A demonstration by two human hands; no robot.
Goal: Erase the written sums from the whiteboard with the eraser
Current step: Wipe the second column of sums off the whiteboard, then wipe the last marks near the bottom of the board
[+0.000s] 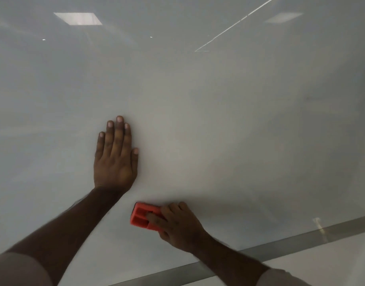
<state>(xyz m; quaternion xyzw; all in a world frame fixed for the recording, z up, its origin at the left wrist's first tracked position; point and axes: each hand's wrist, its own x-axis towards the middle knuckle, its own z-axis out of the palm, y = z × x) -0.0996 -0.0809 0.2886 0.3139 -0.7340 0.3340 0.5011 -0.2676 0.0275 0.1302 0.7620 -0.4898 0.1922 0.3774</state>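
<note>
The right hand [177, 226] grips the red eraser [145, 216] against the whiteboard [218, 120], just below the flat, released left hand [115, 155]. Faint residue may go unnoticed under glare.

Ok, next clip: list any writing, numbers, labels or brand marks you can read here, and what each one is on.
None can be read.
Whiteboard: no sums or marks show; only reflected ceiling lights and a faint grey smudge at the right.
Red eraser, held by the right hand: no label or brand visible.
Left hand, flat on the board: no writing.
Metal bottom rail: nothing legible.
</note>
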